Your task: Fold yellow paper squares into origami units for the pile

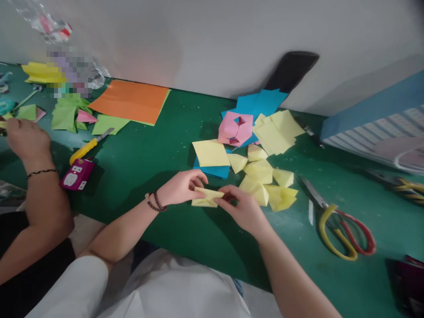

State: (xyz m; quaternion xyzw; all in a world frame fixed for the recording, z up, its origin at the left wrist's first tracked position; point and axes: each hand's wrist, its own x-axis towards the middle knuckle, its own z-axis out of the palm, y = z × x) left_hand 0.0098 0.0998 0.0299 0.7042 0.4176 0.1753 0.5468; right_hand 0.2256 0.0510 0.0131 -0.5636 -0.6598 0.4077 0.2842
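Observation:
A small folded piece of yellow paper [206, 197] is held just above the green table. My left hand [180, 187] pinches its left end, with a dark beaded bracelet on the wrist. Its right end is between the thumb and fingers of my right hand [243, 210]. Several folded yellow paper pieces [260, 171] lie close beyond my right hand. Past my left fingers, a flat yellow sheet [211, 153] rests on blue paper squares [213, 170]. Farther back sits a pink folded paper shape [236, 128] beside a fan of yellow sheets [276, 132].
Scissors [331, 221] with yellow and red handles lie at right, pliers [397, 181] beyond them. Orange paper [132, 101], a yellow cutter [86, 149] and a purple box [77, 174] are leftward. A co-worker's hand [28, 139] works at far left. A wall [198, 44] stands behind.

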